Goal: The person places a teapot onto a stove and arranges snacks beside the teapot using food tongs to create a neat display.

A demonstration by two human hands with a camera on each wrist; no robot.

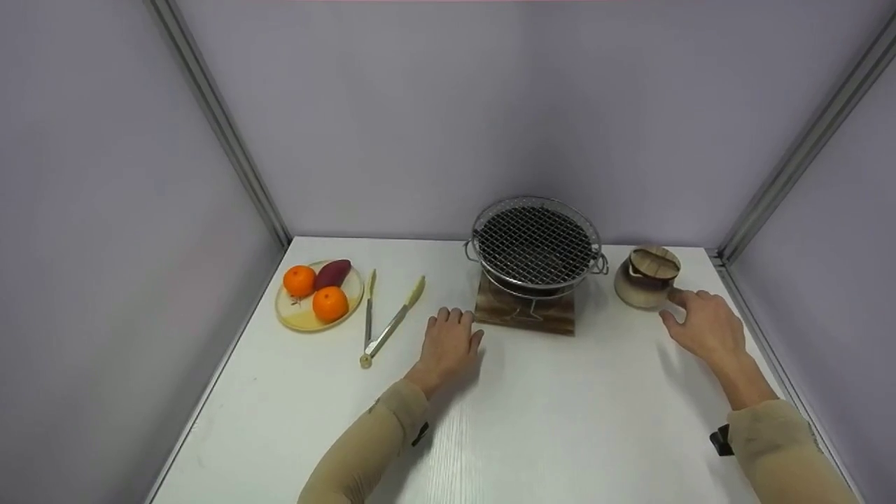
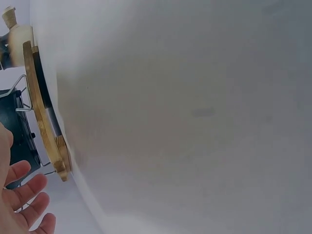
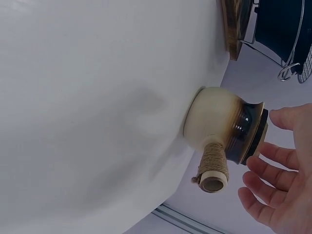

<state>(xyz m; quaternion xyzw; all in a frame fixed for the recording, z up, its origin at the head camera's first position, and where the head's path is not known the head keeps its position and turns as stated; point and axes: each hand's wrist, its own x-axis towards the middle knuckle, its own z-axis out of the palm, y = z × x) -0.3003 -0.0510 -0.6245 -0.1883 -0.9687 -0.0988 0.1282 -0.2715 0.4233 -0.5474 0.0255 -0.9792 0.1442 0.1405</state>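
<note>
My right hand reaches beside a small ceramic pot with a wooden lid, at the table's back right. In the right wrist view its fingers are spread and loosely bent around the lid's side, gripping nothing. A rope-wrapped side handle juts from the pot. My left hand is over the table, fingers extended, just in front of the wooden board under a round grill with a wire mesh top. It holds nothing.
At the left, a yellow plate carries two oranges and a purple sweet potato. Spread tongs with yellowish tips lie between the plate and my left hand. Pale walls enclose the table's back and sides.
</note>
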